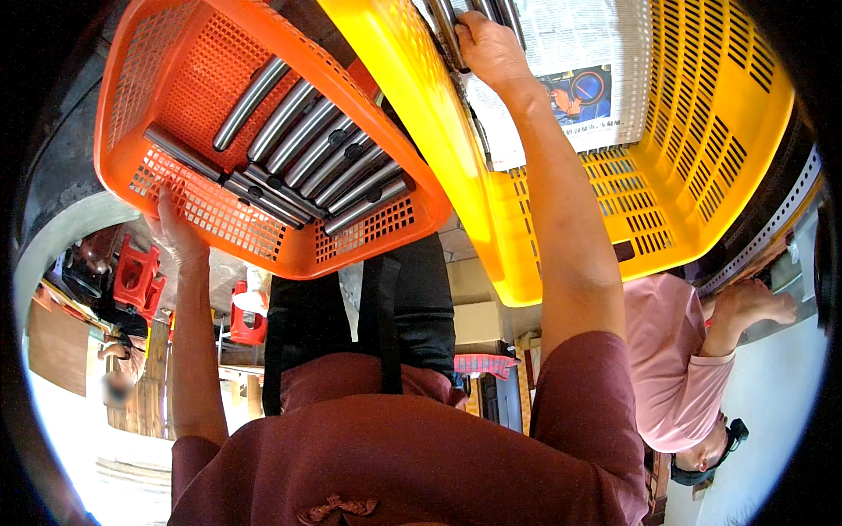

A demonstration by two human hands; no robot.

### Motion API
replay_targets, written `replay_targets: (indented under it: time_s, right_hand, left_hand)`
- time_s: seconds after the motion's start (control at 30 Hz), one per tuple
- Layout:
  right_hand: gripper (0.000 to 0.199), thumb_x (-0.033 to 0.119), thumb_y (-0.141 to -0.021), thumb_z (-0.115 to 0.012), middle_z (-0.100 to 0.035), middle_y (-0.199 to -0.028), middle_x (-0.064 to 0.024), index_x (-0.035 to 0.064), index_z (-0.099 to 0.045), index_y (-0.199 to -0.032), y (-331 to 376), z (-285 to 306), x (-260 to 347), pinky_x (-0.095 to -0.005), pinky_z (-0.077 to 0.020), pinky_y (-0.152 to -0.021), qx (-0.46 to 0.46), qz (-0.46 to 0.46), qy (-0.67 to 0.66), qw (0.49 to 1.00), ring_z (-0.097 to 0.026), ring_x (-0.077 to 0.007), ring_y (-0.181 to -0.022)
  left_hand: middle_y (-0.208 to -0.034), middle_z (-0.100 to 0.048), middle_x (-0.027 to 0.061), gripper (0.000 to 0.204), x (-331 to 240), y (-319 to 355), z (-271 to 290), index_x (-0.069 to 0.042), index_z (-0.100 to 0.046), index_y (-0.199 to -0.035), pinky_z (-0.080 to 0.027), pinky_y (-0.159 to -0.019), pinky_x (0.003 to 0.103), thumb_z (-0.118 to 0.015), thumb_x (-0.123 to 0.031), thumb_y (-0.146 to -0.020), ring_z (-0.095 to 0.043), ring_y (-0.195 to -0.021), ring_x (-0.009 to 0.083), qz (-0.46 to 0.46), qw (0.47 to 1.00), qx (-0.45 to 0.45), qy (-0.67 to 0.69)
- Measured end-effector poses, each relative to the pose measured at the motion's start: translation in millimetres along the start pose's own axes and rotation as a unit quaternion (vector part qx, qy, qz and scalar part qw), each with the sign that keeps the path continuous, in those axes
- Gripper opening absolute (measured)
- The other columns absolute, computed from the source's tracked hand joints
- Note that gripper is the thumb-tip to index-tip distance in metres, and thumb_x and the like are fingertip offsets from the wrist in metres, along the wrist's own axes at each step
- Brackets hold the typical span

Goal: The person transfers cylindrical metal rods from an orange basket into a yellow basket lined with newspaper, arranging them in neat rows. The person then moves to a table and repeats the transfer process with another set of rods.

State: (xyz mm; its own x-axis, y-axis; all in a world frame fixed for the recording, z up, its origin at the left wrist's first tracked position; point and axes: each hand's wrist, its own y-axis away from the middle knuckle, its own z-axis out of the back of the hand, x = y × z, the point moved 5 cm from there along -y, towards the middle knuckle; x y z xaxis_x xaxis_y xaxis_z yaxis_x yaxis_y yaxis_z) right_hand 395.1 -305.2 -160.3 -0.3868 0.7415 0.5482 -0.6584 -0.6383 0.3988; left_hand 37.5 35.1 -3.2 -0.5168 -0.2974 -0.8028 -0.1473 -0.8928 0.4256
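Note:
On the left, an orange plastic basket with lattice walls is tilted toward me. Several shiny metal tubes lie in it, most side by side and a few crosswise near the low wall. My left hand grips this basket from outside at its near left wall; part of the fingers is hidden behind the lattice. To the right is a larger yellow plastic basket, lined with a printed newspaper sheet. Reaching into its far end, my right hand has its fingers closed round a metal tube, beside other tubes.
A person in a pink shirt is close by on the right, beyond the yellow basket. Red plastic stools stand in the background at left, where another person appears small. Cardboard boxes are behind me.

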Motion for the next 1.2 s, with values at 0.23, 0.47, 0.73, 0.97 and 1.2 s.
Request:
replay_targets:
  time_s: [0.23, 0.47, 0.73, 0.97, 1.2]
  right_hand:
    - [0.021, 0.024, -0.091, -0.053, -0.066, -0.084, -0.0226, 0.0076, -0.063, -0.101, 0, 5, 5, -0.05, -0.0514, -0.071, -0.013, -0.019, 0.023, 0.999, -0.063, -0.0431, -0.078]
    - [0.016, 0.021, -0.09, -0.053, -0.065, -0.077, -0.0227, 0.0087, -0.061, -0.098, 30, 14, 7, -0.0495, -0.0521, -0.063, -0.113, -0.034, -0.023, 0.993, -0.063, -0.0424, -0.07]
    - [0.027, 0.03, -0.088, -0.059, -0.067, -0.078, -0.0222, 0.0027, -0.06, -0.089, 38, 0, 20, -0.0487, -0.0531, -0.065, 0.056, -0.122, 0.087, 0.987, -0.067, -0.0388, -0.074]
    - [0.038, 0.042, -0.087, -0.059, -0.067, -0.074, -0.0206, 0.0036, -0.058, -0.086, 40, -1, 19, -0.0462, -0.0534, -0.063, 0.062, -0.118, 0.124, 0.983, -0.067, -0.0372, -0.071]
    - [0.031, 0.033, -0.088, -0.06, -0.062, -0.087, -0.0173, 0.0028, -0.054, -0.095, 50, 4, 27, -0.0466, -0.053, -0.06, -0.001, -0.072, 0.108, 0.992, -0.067, -0.0345, -0.074]
  left_hand:
    - [-0.112, -0.063, 0.0122, 0.039, 1, -2, 1, -0.001, -0.051, -0.123, -0.052, -0.082, 0.035, -0.06, -0.02, -0.09, -0.063, -0.097, 0.0228, -0.008, 1.0, -0.004, -0.007]
    - [-0.114, -0.06, 0.0117, 0.036, 2, -1, 2, -0.002, -0.047, -0.126, -0.051, -0.087, 0.034, -0.054, -0.014, -0.093, -0.061, -0.099, 0.0211, 0.002, 1.0, 0.002, -0.014]
    - [-0.12, -0.057, 0.0117, 0.039, 2, 0, -1, -0.003, -0.045, -0.13, -0.05, -0.089, 0.035, -0.053, -0.014, -0.093, -0.059, -0.103, 0.0216, 0.013, 1.0, 0.014, 0.009]
    - [-0.119, -0.057, 0.0111, 0.039, 3, 1, 0, -0.003, -0.046, -0.129, -0.049, -0.089, 0.035, -0.055, -0.014, -0.092, -0.059, -0.103, 0.0214, 0.014, 1.0, -0.005, 0.008]
    - [-0.113, -0.062, 0.0113, 0.038, 9, -7, 9, -0.003, -0.05, -0.123, -0.052, -0.086, 0.037, -0.059, -0.019, -0.091, -0.062, -0.099, 0.0235, 0.003, 1.0, 0.014, 0.007]
